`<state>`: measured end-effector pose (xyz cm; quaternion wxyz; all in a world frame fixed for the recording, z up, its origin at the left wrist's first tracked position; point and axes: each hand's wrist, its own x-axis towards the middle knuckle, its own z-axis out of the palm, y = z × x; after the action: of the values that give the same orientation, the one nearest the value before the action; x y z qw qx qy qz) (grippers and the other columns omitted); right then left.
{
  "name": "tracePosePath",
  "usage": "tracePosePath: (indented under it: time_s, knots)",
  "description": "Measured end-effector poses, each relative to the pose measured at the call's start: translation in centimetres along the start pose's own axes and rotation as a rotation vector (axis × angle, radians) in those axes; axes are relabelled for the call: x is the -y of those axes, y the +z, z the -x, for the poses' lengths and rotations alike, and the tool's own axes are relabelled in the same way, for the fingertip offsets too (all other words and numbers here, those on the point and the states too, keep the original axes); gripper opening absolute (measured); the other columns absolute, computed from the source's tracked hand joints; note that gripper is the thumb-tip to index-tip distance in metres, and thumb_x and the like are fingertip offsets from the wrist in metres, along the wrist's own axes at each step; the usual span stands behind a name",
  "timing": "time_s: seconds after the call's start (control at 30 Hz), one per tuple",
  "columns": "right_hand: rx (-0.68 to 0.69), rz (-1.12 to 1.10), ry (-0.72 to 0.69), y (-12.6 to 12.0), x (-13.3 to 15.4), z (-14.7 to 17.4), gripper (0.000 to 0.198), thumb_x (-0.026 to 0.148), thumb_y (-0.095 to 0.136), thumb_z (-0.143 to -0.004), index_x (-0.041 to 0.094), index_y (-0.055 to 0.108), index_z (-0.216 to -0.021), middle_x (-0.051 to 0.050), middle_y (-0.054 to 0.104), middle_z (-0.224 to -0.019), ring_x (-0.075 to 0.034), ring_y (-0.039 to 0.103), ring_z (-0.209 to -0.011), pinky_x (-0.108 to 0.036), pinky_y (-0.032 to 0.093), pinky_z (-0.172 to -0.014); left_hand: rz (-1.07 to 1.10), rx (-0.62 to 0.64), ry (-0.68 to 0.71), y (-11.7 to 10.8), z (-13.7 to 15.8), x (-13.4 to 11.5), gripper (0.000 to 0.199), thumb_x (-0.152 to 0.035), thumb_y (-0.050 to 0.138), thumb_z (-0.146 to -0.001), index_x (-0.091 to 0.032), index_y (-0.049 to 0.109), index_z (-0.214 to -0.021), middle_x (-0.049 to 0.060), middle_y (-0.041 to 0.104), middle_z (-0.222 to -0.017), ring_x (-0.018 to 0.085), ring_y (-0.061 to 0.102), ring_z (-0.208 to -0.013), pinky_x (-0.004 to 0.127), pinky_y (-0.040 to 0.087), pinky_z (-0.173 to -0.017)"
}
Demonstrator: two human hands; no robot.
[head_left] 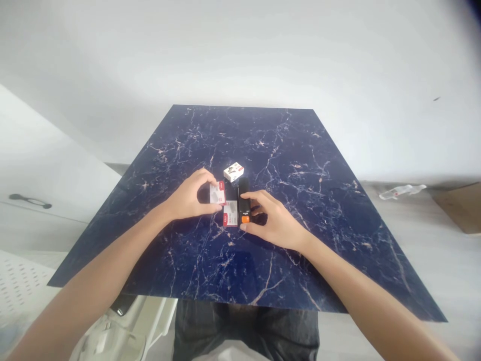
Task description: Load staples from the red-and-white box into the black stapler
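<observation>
Near the middle of the table, my left hand [191, 196] pinches a small white-and-red box [217, 194] between thumb and fingers. A second white-and-red box [230, 214] lies just below it, close to the left side of a long black object with an orange part [244, 205]; its exact kind I cannot make out. My right hand [276, 220] grips that black object from the right, with thumb at its near end and fingers along its side. Beyond both hands sits a white box [233, 171] with a dark picture printed on top.
The dark blue marble-patterned table [259, 271] stands against a pale wall. On the floor to the right lie a clear plastic bottle [402, 191] and a brown cardboard box [462, 205]. A white cabinet with a dark handle [30, 201] is at the left.
</observation>
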<state>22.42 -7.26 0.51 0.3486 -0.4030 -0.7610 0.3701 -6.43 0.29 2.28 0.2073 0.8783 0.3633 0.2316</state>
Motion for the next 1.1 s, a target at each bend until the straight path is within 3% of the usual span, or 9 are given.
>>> tracePosePath:
  time_s: [0.17, 0.33, 0.83, 0.9, 1.0, 1.1]
  knots:
    - [0.0, 0.001, 0.005, -0.1, 0.1, 0.0, 0.065, 0.024, 0.082, -0.085, 0.034, 0.055, -0.143, -0.006, 0.059, -0.132, -0.023, 0.069, -0.111, -0.049, 0.062, -0.103, -0.011, 0.192, 0.068, 1.8, 0.4, -2.6, 0.045, -0.044, 0.084, -0.079, -0.024, 0.06, -0.112, 0.008, 0.061, -0.119, 0.029, 0.059, -0.112, 0.046, 0.051, -0.097]
    - [0.009, -0.004, 0.003, -0.1, 0.3, -0.1, 0.064, 0.024, 0.082, -0.085, 0.034, 0.055, -0.142, -0.006, 0.059, -0.132, -0.023, 0.069, -0.114, -0.048, 0.062, -0.104, -0.02, 0.16, 0.126, 3.2, 0.5, -2.8, 0.043, -0.037, 0.084, -0.08, -0.024, 0.059, -0.112, 0.008, 0.064, -0.13, 0.03, 0.059, -0.122, 0.05, 0.047, -0.107]
    - [-0.003, -0.014, 0.014, -0.1, 0.3, -0.1, 0.062, 0.025, 0.082, -0.085, 0.033, 0.057, -0.14, -0.007, 0.06, -0.132, -0.025, 0.069, -0.114, -0.05, 0.063, -0.102, -0.016, 0.196, 0.04, 3.0, 0.5, -2.7, 0.047, -0.043, 0.084, -0.079, -0.025, 0.061, -0.116, 0.008, 0.069, -0.126, 0.031, 0.065, -0.116, 0.048, 0.054, -0.098]
    - [-0.004, -0.013, 0.011, -0.1, 0.4, -0.1, 0.062, 0.024, 0.082, -0.085, 0.034, 0.057, -0.14, -0.007, 0.06, -0.131, -0.025, 0.07, -0.113, -0.051, 0.064, -0.101, -0.047, 0.145, 0.06, 2.9, 0.5, -2.6, 0.046, -0.049, 0.079, -0.084, -0.024, 0.061, -0.118, 0.011, 0.065, -0.134, 0.034, 0.062, -0.123, 0.051, 0.053, -0.102]
    - [-0.006, 0.002, 0.005, 0.0, 0.4, -0.1, 0.063, 0.024, 0.082, -0.084, 0.034, 0.057, -0.141, -0.007, 0.061, -0.13, -0.026, 0.07, -0.11, -0.053, 0.064, -0.101, -0.063, -0.051, 0.035, 2.7, 0.1, -1.6, 0.039, -0.051, 0.055, -0.102, -0.023, 0.059, -0.129, 0.014, 0.057, -0.147, 0.033, 0.054, -0.136, 0.055, 0.048, -0.112]
    - [-0.013, 0.017, 0.001, 0.0, 0.4, 0.0, 0.062, 0.024, 0.081, -0.084, 0.034, 0.057, -0.141, -0.007, 0.061, -0.131, -0.025, 0.07, -0.11, -0.053, 0.064, -0.101, -0.104, -0.11, -0.001, 2.8, -0.9, 0.1, 0.046, -0.045, 0.037, -0.111, -0.026, 0.049, -0.15, 0.012, 0.042, -0.166, 0.032, 0.039, -0.153, 0.058, 0.033, -0.125]
